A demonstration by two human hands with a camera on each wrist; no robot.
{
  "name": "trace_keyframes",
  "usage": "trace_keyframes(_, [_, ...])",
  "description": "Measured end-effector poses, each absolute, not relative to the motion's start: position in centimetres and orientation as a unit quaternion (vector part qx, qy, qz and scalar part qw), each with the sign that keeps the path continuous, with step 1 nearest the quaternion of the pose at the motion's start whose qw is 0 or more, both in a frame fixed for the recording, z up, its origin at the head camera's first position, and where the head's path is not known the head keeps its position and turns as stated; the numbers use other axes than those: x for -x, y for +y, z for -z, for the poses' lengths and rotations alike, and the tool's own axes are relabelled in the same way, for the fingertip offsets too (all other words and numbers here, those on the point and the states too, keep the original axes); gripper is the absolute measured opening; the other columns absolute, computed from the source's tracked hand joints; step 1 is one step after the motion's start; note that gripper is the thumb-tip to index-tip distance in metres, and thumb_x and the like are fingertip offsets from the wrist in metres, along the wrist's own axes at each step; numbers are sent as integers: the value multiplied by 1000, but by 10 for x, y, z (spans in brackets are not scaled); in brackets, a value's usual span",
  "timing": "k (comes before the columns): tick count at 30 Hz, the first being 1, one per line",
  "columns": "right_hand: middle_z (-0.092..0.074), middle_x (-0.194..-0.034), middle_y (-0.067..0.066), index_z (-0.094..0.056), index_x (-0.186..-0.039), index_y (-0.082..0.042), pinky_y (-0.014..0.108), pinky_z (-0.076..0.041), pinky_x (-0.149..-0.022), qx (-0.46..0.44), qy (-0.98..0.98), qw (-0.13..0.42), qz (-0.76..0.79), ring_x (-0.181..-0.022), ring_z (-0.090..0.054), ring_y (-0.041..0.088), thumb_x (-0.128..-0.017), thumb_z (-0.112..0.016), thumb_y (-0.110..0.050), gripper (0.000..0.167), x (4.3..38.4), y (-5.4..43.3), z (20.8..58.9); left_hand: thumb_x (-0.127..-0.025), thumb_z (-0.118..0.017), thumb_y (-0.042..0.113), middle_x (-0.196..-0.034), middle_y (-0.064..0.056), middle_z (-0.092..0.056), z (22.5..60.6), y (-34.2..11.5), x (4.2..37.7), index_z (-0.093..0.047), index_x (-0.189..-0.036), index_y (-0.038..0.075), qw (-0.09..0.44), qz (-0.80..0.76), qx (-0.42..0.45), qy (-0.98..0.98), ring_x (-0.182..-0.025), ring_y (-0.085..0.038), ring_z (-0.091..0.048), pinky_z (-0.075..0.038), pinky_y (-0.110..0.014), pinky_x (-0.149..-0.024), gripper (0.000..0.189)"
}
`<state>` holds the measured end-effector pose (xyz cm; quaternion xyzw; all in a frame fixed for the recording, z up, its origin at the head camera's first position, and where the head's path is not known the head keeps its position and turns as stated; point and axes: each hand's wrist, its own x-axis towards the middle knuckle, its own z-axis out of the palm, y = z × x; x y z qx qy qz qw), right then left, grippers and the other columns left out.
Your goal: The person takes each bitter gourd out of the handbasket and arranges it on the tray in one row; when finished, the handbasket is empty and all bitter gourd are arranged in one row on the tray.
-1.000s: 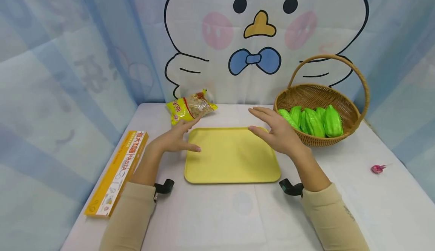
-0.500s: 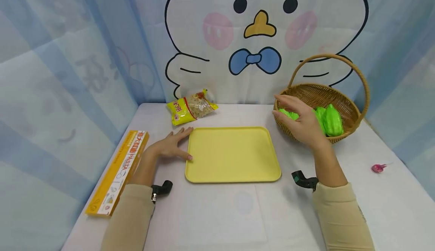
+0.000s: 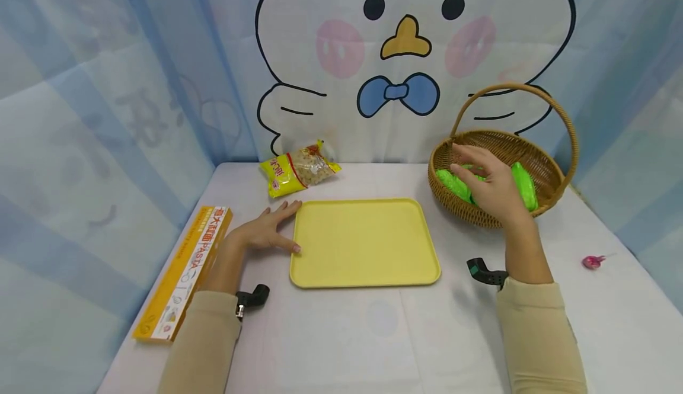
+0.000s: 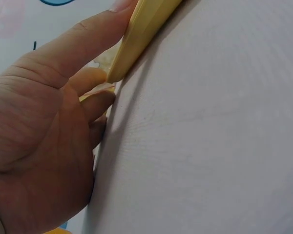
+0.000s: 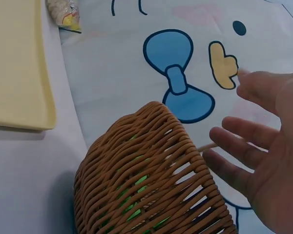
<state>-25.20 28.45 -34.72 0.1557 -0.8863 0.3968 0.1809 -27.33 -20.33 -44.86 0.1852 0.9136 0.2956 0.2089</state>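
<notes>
A yellow tray (image 3: 365, 243) lies flat on the white table. My left hand (image 3: 267, 230) rests at the tray's left edge, fingers spread, its thumb touching the rim (image 4: 136, 36) in the left wrist view. Over the wicker basket (image 3: 453, 204) at the back right, my right hand (image 3: 491, 183) hovers with fingers loosely bent and nothing in them. Several green star fruits (image 3: 525, 186) lie in the basket, partly hidden by this hand. In the right wrist view, the fingers (image 5: 239, 146) are above the basket's rim (image 5: 185, 141).
A yellow snack bag (image 3: 299, 170) lies at the back, behind the tray. Along the left table edge is an orange and white pasta box (image 3: 184, 272). A small dark pink item (image 3: 593, 262) lies at the right. The basket's tall handle (image 3: 565, 112) arches above it.
My right hand has moved right, from above the tray to over the basket. My left hand has lowered onto the tray's left edge and stayed there.
</notes>
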Motion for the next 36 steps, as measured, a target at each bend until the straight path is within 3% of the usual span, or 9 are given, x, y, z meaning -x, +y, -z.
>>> trace_keyframes(4, [-47, -161, 10, -52, -155, -20, 42, -49, -105, -149, -904, 121, -383, -141, -49, 35, -108, -57, -29, 48, 256, 292, 347, -78, -85, 58, -177, -7, -4, 449, -204, 274, -12, -169, 27, 208, -300, -187, 912, -160, -44, 11, 8, -68, -127, 121])
trace_keyframes(7, [-40, -164, 14, -48, -157, -20, 64, -42, -112, -155, -917, 71, -362, -149, -39, 42, -109, -56, -26, 49, 262, 297, 347, -78, -86, 57, -177, -8, -4, 449, -204, 274, -12, -169, 27, 209, -304, -188, 910, -160, -46, 11, 8, -69, -126, 121])
trace_keyframes(9, [-37, -166, 16, -46, -159, -20, 70, -36, -116, -159, -924, 42, -346, -152, -33, 44, -109, -55, -24, 51, 267, 301, 346, -78, -85, 57, -177, -7, -3, 449, -204, 273, -11, -169, 27, 210, -304, -188, 910, -160, -45, 11, 9, -69, -126, 121])
trace_keyframes(13, [-35, -166, 20, -43, -161, -19, 70, -32, -118, -165, -930, -6, -327, -153, -30, 46, -109, -54, -21, 52, 278, 307, 344, -78, -85, 57, -177, -8, -2, 449, -205, 272, -11, -169, 28, 210, -303, -185, 911, -160, -45, 12, 8, -70, -126, 120])
trace_keyframes(17, [-46, -158, 21, -41, -161, -20, 60, -44, -108, -156, -929, -54, -331, -137, -45, 40, -110, -52, -21, 52, 287, 314, 345, -78, -85, 57, -177, -10, -1, 449, -205, 272, -11, -169, 29, 213, -307, -177, 910, -158, -50, 12, 7, -74, -124, 121])
trace_keyframes(20, [-50, -153, 23, -42, -161, -22, 56, -45, -103, -145, -927, -90, -335, -129, -48, 39, -111, -51, -22, 51, 291, 318, 347, -78, -86, 56, -177, -11, 0, 448, -205, 271, -11, -169, 30, 216, -311, -172, 909, -158, -52, 13, 6, -75, -123, 121])
trace_keyframes(26, [-38, -164, 25, -42, -161, -21, 70, -30, -120, -146, -918, -130, -344, -153, -29, 47, -111, -50, -23, 50, 295, 324, 353, -77, -86, 58, -177, -8, -1, 447, -204, 271, -12, -169, 30, 216, -305, -174, 911, -159, -49, 13, 7, -73, -124, 121])
trace_keyframes(36, [-38, -164, 24, -45, -159, -19, 72, -28, -120, -153, -919, -137, -337, -155, -22, 50, -111, -51, -22, 49, 304, 323, 362, -76, -86, 58, -177, -5, -3, 449, -204, 272, -12, -169, 30, 212, -307, -180, 910, -161, -43, 12, 8, -69, -126, 122])
